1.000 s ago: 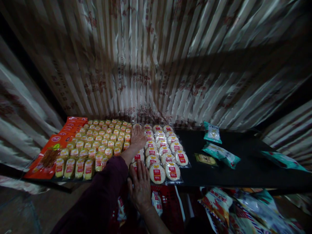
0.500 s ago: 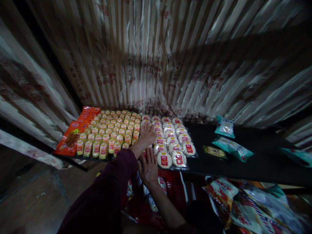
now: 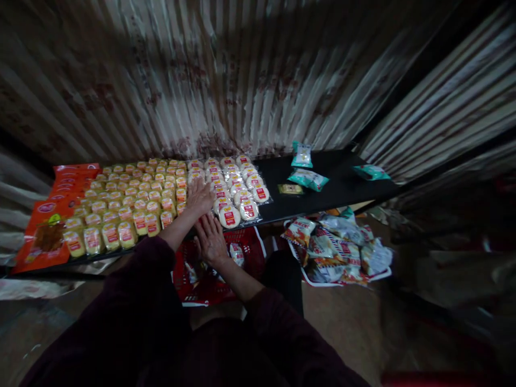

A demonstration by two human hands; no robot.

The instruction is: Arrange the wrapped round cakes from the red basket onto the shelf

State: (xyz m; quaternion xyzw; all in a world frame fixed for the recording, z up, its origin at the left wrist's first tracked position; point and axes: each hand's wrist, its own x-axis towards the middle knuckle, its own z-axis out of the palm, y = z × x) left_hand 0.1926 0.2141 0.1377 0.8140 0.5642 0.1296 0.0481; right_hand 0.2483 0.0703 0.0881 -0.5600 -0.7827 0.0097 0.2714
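My left hand (image 3: 200, 196) lies flat, fingers stretched out, on the left columns of the round white wrapped crackers (image 3: 229, 216), beside the rows of small yellow wrapped cakes (image 3: 110, 235). Just below it, my right hand (image 3: 212, 239) has its fingers spread at the front edge of the black shelf (image 3: 278, 209), touching or very near the front crackers. Neither hand holds anything that shows. Part of the crackers is hidden under my left hand. Orange packets (image 3: 48, 234) overlap at the shelf's left end.
Teal packets (image 3: 308, 179) and one small yellow packet (image 3: 290, 189) lie on the shelf's right part. Beneath the shelf are a red basket (image 3: 258, 252) with a few packets and another basket (image 3: 322, 283) heaped with snack bags. Corrugated sheeting (image 3: 242, 107) stands behind.
The view has turned to the right, so the shelf's contents appear further left and more of the right basket shows. My hands rest in nearly the same place among the crackers.
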